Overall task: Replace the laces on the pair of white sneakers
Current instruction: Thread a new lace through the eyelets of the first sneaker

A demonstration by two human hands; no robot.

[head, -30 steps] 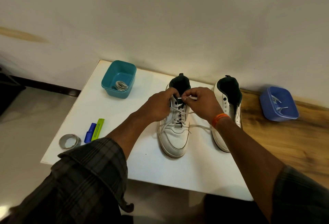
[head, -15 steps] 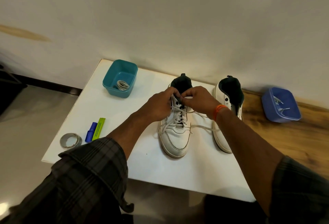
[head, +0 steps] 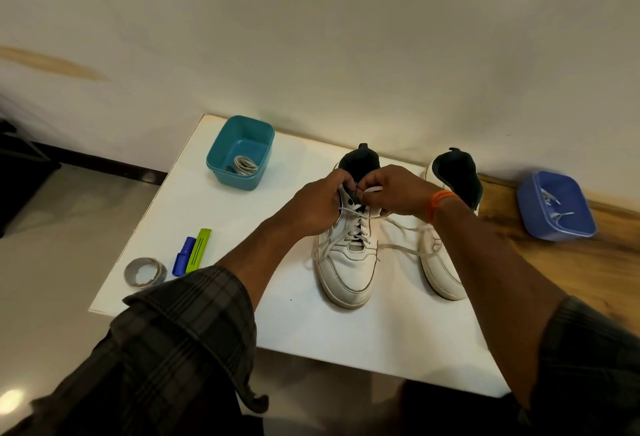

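Head view: two white sneakers stand side by side on a white table (head: 207,214), toes toward the person, heels near the wall. Left sneaker (head: 348,262) is partly laced; right sneaker (head: 441,262) shows no lace in its eyelets. Left hand (head: 317,205) grips the upper eyelet edge of the left sneaker, fingers curled round it. Right hand (head: 394,193) pinches the white lace (head: 401,248) at the top eyelets, just beside the left hand; an orange band (head: 440,201) sits on its wrist. Loose lace ends trail across the table between the sneakers and over the right sneaker.

A teal tub (head: 240,153) at the table's far left corner holds a folded lace. A blue tub (head: 556,205) on the wooden surface to the right holds lace pieces. A tape roll (head: 145,271), blue marker (head: 183,255) and green marker (head: 199,250) lie near the table's left edge. No brand mark, label or writing is legible on any item.
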